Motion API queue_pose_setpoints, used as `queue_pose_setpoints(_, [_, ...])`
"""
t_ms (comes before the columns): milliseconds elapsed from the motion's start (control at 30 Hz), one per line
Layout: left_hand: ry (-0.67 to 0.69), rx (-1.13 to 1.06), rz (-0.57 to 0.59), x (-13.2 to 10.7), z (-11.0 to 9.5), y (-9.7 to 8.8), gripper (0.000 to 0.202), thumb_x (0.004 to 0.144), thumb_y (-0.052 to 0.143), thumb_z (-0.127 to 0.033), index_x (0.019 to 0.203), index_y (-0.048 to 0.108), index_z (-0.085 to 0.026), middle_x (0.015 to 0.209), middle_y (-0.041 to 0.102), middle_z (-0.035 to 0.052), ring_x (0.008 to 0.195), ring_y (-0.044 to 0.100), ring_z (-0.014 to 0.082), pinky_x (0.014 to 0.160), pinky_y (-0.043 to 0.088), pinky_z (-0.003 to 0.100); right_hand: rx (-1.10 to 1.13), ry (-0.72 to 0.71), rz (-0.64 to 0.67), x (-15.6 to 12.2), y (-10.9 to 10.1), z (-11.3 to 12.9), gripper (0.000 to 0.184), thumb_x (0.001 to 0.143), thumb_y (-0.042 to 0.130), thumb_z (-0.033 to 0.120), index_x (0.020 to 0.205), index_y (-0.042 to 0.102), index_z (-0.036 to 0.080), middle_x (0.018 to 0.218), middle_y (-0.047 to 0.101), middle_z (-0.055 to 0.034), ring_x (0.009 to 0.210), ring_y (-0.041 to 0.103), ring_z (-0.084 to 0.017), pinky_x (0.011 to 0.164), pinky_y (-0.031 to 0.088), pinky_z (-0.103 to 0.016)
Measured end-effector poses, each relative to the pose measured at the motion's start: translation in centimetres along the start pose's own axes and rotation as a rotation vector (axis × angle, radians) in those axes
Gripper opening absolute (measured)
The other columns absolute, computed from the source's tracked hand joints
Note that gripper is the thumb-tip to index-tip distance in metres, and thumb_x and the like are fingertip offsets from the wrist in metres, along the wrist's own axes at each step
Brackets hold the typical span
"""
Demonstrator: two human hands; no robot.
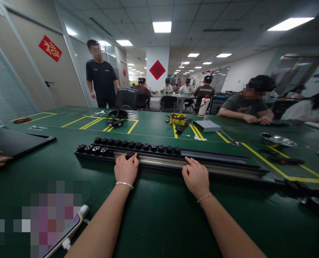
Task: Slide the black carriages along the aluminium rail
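Head view: left grip (125, 170) pinches module (130, 154); right grip (196, 176), hold unclear, touches rail edge (162, 167).

**Left hand (126, 168) grips a black block (130, 154) on the front rail (159, 162)**

Left of those fingers, more black blocks (96, 149) sit along the same rail; just beyond, a longer row (138, 146) lines the rear rail (215, 157). The right hand (196, 177) extends its index finger over the bare channel. Past the left fingers lies a headset (116, 118); well right of the right fingers, a metal dish (278, 139).
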State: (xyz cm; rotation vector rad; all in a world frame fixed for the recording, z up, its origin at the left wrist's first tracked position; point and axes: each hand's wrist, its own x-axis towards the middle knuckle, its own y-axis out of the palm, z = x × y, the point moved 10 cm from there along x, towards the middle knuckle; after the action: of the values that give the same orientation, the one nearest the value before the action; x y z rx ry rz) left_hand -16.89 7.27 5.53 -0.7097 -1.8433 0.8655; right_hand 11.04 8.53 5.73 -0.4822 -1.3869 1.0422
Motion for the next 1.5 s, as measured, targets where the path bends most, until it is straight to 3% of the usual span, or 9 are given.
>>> queue_pose_setpoints(833, [0.011, 0.032, -0.014, -0.09, -0.12, -0.10, 0.033, 0.081, 0.040, -0.033, 0.102, 0.065, -0.034, 0.109, 0.056, 0.0100, 0.099, 0.046, 0.0267, 0.078, 0.039, 0.038, -0.003, 0.009, 0.001, -0.05, -0.10, -0.07, 0.032, 0.082, 0.037, 0.027, 0.062, 0.061, 0.021, 0.120, 0.057, -0.0019, 0.113, 0.047, -0.020, 0.088, 0.032, -0.038])
queue_pose_setpoints(1100, [-0.005, 0.078, -0.033, -0.21, 0.02, 0.10, 0.031, 0.081, 0.042, -0.032, 0.102, 0.065, -0.034, 0.111, 0.058, 0.0090, 0.102, 0.046, 0.0262, 0.084, 0.030, 0.041, -0.006, -0.004, -0.012, -0.07, -0.07, -0.03, 0.031, 0.082, 0.038, 0.026, 0.064, 0.062, 0.021, 0.118, 0.058, -0.0025, 0.112, 0.048, -0.020, 0.088, 0.033, -0.037])
queue_pose_setpoints(1500, [0.040, 0.060, -0.074, -0.57, -0.87, -0.29, 0.030, 0.080, 0.042, -0.033, 0.097, 0.067, -0.035, 0.107, 0.059, 0.0083, 0.100, 0.047, 0.0249, 0.085, 0.029, 0.041, -0.013, 0.001, -0.003, -0.06, -0.05, -0.10, 0.031, 0.082, 0.037, 0.027, 0.063, 0.061, 0.021, 0.119, 0.057, -0.0013, 0.114, 0.047, -0.020, 0.089, 0.032, -0.037])
